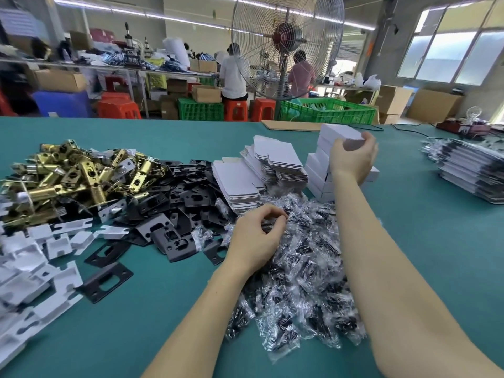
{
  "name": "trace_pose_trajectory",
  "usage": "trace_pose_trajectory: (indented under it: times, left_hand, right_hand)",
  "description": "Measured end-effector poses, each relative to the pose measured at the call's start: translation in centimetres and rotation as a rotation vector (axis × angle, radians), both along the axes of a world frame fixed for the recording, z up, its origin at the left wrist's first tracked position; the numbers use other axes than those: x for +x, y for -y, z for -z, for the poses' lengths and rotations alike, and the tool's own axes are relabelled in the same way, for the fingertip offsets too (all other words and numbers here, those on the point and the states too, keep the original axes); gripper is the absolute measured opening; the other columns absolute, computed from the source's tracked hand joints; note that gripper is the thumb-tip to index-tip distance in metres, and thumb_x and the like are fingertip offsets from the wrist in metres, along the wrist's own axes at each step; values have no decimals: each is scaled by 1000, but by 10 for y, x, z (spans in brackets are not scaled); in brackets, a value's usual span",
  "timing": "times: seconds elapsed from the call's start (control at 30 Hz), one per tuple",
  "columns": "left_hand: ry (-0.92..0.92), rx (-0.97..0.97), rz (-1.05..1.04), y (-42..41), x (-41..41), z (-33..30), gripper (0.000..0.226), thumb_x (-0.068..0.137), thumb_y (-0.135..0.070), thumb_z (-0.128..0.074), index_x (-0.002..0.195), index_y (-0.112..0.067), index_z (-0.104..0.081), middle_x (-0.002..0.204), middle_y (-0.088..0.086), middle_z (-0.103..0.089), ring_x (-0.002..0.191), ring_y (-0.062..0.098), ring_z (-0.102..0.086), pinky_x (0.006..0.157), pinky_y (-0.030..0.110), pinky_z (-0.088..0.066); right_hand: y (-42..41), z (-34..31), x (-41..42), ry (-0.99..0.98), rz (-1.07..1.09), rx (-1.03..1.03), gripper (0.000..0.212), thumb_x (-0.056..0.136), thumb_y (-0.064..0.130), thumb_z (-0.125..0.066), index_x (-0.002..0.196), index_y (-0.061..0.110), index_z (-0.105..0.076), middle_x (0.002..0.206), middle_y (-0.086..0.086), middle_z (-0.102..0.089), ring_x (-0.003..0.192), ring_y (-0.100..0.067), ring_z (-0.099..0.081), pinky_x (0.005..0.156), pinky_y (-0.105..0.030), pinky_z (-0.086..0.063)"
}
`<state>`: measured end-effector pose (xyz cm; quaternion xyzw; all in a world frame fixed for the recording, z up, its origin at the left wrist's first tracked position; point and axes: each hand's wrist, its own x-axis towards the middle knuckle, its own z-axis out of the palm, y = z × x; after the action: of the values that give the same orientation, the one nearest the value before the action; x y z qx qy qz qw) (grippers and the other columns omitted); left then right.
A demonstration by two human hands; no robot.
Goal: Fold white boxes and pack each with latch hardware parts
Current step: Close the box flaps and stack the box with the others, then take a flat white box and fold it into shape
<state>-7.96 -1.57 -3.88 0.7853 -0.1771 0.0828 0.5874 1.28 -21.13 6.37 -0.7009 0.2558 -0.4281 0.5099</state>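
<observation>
White box (344,135), folded and closed, plain matte card, sits atop the stack of finished boxes (317,170); our right hand (351,159) grips it from the near side. Left of that stack we count two piles of flat box blanks (261,170). Nearer than the stack, our left hand (255,236) pinches one clear bag from the heap of screw packets (302,276). Farther left lie black strike plates (174,208) and brass latches (79,175), uncountable, on the green table (425,241).

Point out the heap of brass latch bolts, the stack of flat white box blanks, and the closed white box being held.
Brass latch bolts (79,173), head view, heap's middle.
Flat white box blanks (237,184), head view, top sheet.
Closed white box (341,132), head view, top face.
</observation>
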Motion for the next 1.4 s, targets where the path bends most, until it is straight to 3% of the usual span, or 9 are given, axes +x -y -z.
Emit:
trace_pose_trajectory:
  times: [0.43,0.57,0.7,0.8,0.9,1.1,1.17,1.27,1.4]
  left_hand:
    - [-12,3,4,-1,0,0,9,99,-29,-64,97,-32,-73,94,-19,-72,88,-3,-65,81,22,-54]
    - [-20,-9,3,-1,-1,-1,9,99,-29,-65,96,-30,-74,89,-19,-72,82,-3,-64,76,21,-53]
    - [-1,-197,-81,-4,-3,-9,17,101,-31,-63,89,-24,-74,82,-11,-73,72,6,-63,66,29,-53]
    - [-64,-456,-225,-11,3,-16,35,103,-26,-62,72,-9,-61,68,5,-60,64,23,-46,59,39,-38]
    - [-229,-751,-311,-21,8,-19,39,105,-22,-58,68,-11,-53,62,6,-45,61,19,-35,58,35,-28]
    - [-298,-818,-452,-42,14,-19,45,106,-36,-51,68,-11,-57,62,-2,-60,55,10,-54,51,22,-44]
    - [-278,-754,-462,-49,16,-21,41,105,-34,-53,71,-10,-57,63,-2,-61,57,10,-55,53,22,-46]
    - [-283,-712,-480,-57,16,-17,38,105,-33,-54,73,-12,-55,68,-2,-61,67,13,-56,65,29,-48]
    - [-288,-704,-476,-57,16,-15,33,103,-28,-57,74,-14,-56,74,-2,-60,74,14,-55,70,30,-45]
  right_hand:
    - [-13,5,-17,-58,-65,6,86,92,19,-65,163,29,-16,169,-15,-15,145,-31,-40,86,-28,-35]
    - [-39,0,-42,105,44,-27,65,91,19,-66,149,21,-38,151,-8,-42,119,-22,-56,69,-18,-41]
    - [-101,-5,-67,281,-115,57,25,90,17,-64,113,22,-56,101,9,-66,89,-5,-62,67,-16,-46]
    - [-148,12,-76,199,-325,93,9,90,18,-64,97,24,-63,80,13,-68,77,-6,-65,67,-24,-49]
    - [-174,40,-76,54,-486,98,7,89,19,-64,89,25,-66,77,12,-69,75,-5,-65,67,-18,-48]
    - [-177,62,-65,-97,-567,-57,8,91,16,-63,92,21,-68,90,10,-68,90,-12,-62,89,-31,-50]
    - [-174,63,-63,-193,-630,-266,15,92,19,-61,103,21,-71,123,3,-63,115,-14,-57,93,-26,-42]
    - [-173,61,-60,-450,-739,-456,32,97,27,-54,126,21,-65,165,-3,-28,142,-21,-42,105,-36,-38]
    - [-173,50,-63,-688,-839,-652,41,104,28,-41,140,16,-56,167,-12,-22,136,-36,-48,109,-47,-43]
